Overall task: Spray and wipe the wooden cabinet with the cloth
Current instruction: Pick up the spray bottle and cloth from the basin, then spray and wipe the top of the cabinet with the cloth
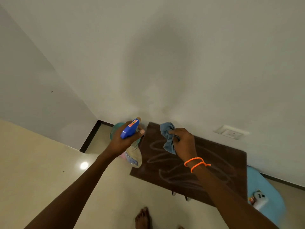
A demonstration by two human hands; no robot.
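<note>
We look down on the dark wooden cabinet (194, 169), which stands against the white wall (165, 55). Its top carries pale looping wet streaks across the middle.

Our left hand (123, 139) grips the spray bottle (132, 146) by the neck, fingers curled round it under the blue trigger head (129, 128). The bottle hangs over the cabinet's left edge, its pale body tilted down and toward us. Whether a finger presses the trigger, we cannot tell.

Our right hand (183, 142) pinches the blue-grey cloth (168, 138), bunched between thumb and fingers. The cloth is up near the cabinet's back left corner, with one end hanging down toward the top; we cannot tell whether it touches the wood. An orange bracelet (196, 163) circles the right wrist.

The two hands are near each other but apart, each clamped on its own thing.

A teal bucket (115, 129) sits on the floor (41, 154) behind the left hand. To the right of the cabinet lies a light blue thing (264, 187) with a white phone (260, 198) on it. A wall socket (231, 132) is above the cabinet's right side. A bare foot (142, 218) shows at the bottom edge.
</note>
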